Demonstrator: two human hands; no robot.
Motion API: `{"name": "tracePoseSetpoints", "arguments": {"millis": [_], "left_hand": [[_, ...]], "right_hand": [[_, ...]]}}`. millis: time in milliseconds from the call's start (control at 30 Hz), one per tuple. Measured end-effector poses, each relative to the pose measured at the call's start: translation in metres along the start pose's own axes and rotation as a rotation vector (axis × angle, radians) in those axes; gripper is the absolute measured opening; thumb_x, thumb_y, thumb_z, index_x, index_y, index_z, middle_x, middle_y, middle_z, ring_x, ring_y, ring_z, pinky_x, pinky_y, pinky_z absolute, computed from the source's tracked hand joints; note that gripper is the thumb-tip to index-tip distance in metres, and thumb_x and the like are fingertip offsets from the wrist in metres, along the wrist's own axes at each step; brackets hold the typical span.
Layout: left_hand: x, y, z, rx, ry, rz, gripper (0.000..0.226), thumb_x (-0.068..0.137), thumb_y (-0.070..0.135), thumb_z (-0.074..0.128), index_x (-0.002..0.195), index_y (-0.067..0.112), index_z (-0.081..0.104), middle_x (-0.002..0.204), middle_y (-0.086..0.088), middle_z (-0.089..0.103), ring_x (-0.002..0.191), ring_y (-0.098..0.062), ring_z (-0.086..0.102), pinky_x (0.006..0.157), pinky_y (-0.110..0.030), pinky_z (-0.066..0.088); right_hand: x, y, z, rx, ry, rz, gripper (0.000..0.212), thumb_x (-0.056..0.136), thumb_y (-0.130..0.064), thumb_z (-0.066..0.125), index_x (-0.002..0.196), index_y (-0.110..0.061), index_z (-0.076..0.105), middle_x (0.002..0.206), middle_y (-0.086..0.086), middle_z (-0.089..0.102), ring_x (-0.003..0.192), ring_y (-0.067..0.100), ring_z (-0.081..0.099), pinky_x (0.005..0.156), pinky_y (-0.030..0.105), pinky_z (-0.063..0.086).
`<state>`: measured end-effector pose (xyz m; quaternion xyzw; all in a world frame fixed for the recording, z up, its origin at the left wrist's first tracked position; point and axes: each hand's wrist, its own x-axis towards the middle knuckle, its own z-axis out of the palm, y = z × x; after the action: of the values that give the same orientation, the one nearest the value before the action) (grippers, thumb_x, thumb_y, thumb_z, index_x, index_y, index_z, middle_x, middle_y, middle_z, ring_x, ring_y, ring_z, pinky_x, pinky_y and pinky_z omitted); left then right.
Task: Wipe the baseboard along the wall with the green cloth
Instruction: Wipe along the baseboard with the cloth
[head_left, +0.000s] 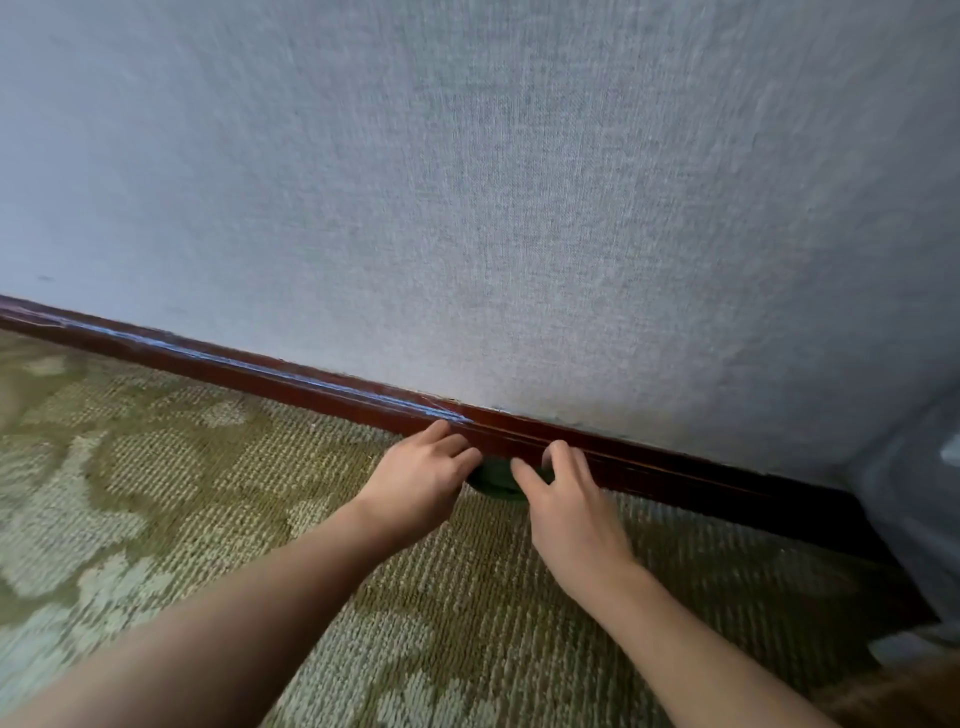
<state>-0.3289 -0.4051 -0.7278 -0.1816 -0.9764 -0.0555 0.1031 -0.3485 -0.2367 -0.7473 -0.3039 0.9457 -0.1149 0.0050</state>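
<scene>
A dark reddish-brown baseboard (260, 371) runs along the foot of a grey textured wall (519, 208), sloping down to the right. A small patch of the green cloth (496, 480) shows against the baseboard's lower edge, mostly hidden between my hands. My left hand (421, 480) lies over the cloth's left side, its fingertips touching the baseboard. My right hand (566, 512) covers the cloth's right side, fingers bent with their tips against the baseboard. Both hands press on the cloth; whether fingers curl round it is hidden.
Green patterned carpet (208, 493) covers the floor up to the baseboard. At the right the wall meets a corner with grey fabric (914, 493) hanging there. A brownish object (904, 696) sits at the bottom right edge.
</scene>
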Motion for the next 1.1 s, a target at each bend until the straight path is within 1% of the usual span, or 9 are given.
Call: {"name": "tracePoseSetpoints", "arguments": {"millis": [133, 233, 400, 467, 600, 733, 867, 967, 1100], "left_hand": [[-0.001, 0.008, -0.006, 0.056, 0.016, -0.103, 0.027, 0.047, -0.008, 0.077, 0.069, 0.005, 0.066, 0.066, -0.006, 0.063, 0.065, -0.028, 0.060, 0.040, -0.029, 0.049], [0.000, 0.012, -0.013, 0.072, 0.004, -0.186, 0.022, 0.058, -0.011, 0.069, 0.077, -0.001, 0.066, 0.077, -0.013, 0.065, 0.077, -0.034, 0.057, 0.054, -0.037, 0.052], [0.002, 0.013, -0.020, 0.180, -0.032, 0.018, 0.019, 0.061, -0.009, 0.071, 0.078, -0.003, 0.068, 0.082, -0.016, 0.066, 0.076, -0.033, 0.060, 0.053, -0.032, 0.053], [0.004, 0.012, -0.016, 0.209, -0.033, 0.095, 0.010, 0.067, -0.005, 0.062, 0.074, -0.002, 0.069, 0.079, -0.015, 0.067, 0.073, -0.030, 0.062, 0.054, -0.030, 0.053], [0.004, -0.001, 0.001, 0.229, -0.055, 0.240, 0.031, 0.072, 0.004, 0.041, 0.072, -0.001, 0.071, 0.074, -0.013, 0.069, 0.070, -0.026, 0.066, 0.057, -0.030, 0.056], [0.002, -0.019, 0.014, 0.224, -0.021, 0.303, 0.010, 0.064, 0.004, 0.067, 0.071, 0.002, 0.073, 0.076, -0.010, 0.071, 0.074, -0.024, 0.067, 0.062, -0.030, 0.056], [0.008, -0.044, 0.020, 0.152, 0.041, 0.313, 0.014, 0.056, 0.005, 0.080, 0.067, 0.002, 0.073, 0.074, -0.011, 0.071, 0.074, -0.025, 0.068, 0.061, -0.030, 0.056], [0.010, -0.070, 0.018, 0.160, 0.102, 0.336, 0.007, 0.064, 0.006, 0.072, 0.069, 0.001, 0.073, 0.075, -0.011, 0.071, 0.075, -0.025, 0.067, 0.062, -0.030, 0.056], [0.015, -0.098, 0.027, 0.138, 0.177, 0.357, 0.033, 0.075, 0.008, 0.041, 0.069, 0.001, 0.072, 0.074, -0.011, 0.070, 0.073, -0.024, 0.067, 0.061, -0.029, 0.055]], "right_hand": [[0.007, -0.008, 0.001, 0.053, 0.056, 0.048, 0.038, 0.088, -0.006, 0.049, 0.125, -0.014, 0.044, 0.121, 0.006, 0.033, 0.109, 0.020, 0.037, 0.059, 0.024, 0.033], [0.012, -0.013, 0.001, 0.090, 0.075, 0.066, 0.034, 0.087, -0.011, 0.053, 0.120, -0.016, 0.047, 0.123, 0.004, 0.034, 0.115, 0.020, 0.034, 0.071, 0.026, 0.044], [0.006, -0.004, 0.004, 0.111, 0.095, 0.069, 0.035, 0.085, -0.017, 0.061, 0.119, -0.014, 0.051, 0.124, 0.004, 0.042, 0.119, 0.021, 0.032, 0.083, 0.027, 0.045], [0.004, -0.003, 0.003, 0.064, 0.107, 0.065, 0.034, 0.080, -0.012, 0.066, 0.113, -0.008, 0.057, 0.121, 0.007, 0.048, 0.118, 0.025, 0.038, 0.078, 0.031, 0.048], [0.008, 0.000, 0.005, -0.020, 0.189, -0.003, 0.037, 0.043, 0.011, 0.083, 0.075, 0.002, 0.068, 0.083, 0.015, 0.066, 0.088, 0.034, 0.063, 0.041, 0.031, 0.050], [0.015, -0.007, 0.007, -0.148, 0.177, -0.103, 0.037, 0.035, 0.009, 0.084, 0.068, 0.002, 0.068, 0.073, 0.015, 0.067, 0.079, 0.033, 0.065, 0.042, 0.029, 0.050], [0.034, -0.022, 0.008, -0.188, 0.117, -0.017, 0.033, 0.039, 0.014, 0.081, 0.065, 0.003, 0.064, 0.072, 0.020, 0.062, 0.075, 0.038, 0.063, 0.038, 0.031, 0.047], [0.054, -0.034, 0.009, -0.204, 0.126, 0.021, 0.031, 0.041, 0.017, 0.077, 0.066, 0.005, 0.062, 0.071, 0.022, 0.058, 0.073, 0.040, 0.060, 0.037, 0.025, 0.040], [0.074, -0.041, 0.014, -0.306, 0.151, -0.004, 0.036, 0.041, 0.016, 0.077, 0.073, 0.004, 0.065, 0.069, 0.021, 0.056, 0.070, 0.037, 0.060, 0.040, 0.022, 0.034]]}}
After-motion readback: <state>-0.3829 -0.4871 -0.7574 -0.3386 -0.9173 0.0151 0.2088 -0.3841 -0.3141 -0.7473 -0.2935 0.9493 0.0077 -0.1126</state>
